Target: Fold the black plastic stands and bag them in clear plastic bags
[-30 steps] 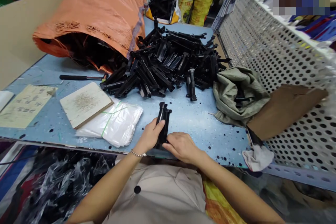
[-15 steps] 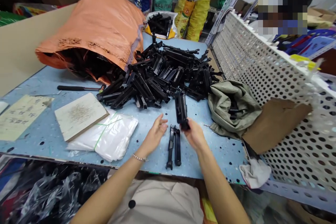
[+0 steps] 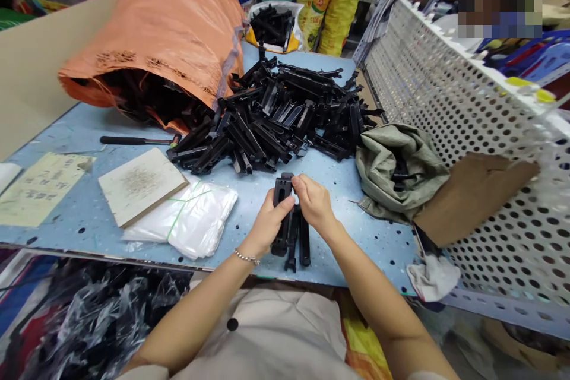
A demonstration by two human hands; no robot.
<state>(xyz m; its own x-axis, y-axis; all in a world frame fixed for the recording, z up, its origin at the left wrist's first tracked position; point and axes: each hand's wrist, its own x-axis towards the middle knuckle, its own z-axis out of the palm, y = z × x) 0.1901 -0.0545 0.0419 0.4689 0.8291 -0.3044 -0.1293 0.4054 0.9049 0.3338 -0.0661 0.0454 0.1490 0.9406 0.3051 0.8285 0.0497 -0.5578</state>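
My left hand is closed around a long black plastic part that has a slot near its far end. Fingers of my right hand pinch the far right end of the same part. Just right of it, two slim black pieces lie side by side on the blue table, partly covered by my hands. Beyond my hands spreads a large heap of similar black parts. Whether the held part is one piece or several pressed together, I cannot tell.
An orange woven sack spills black parts at the left. Near it lie a black-handled tool, a worn board and tied clear bags. To the right are a grey-green sack, brown cardboard and a perforated panel.
The black part carried in my right hand has come down and left, beside the two slim pieces. My left hand, open before, has closed around it. The view has tilted slightly.
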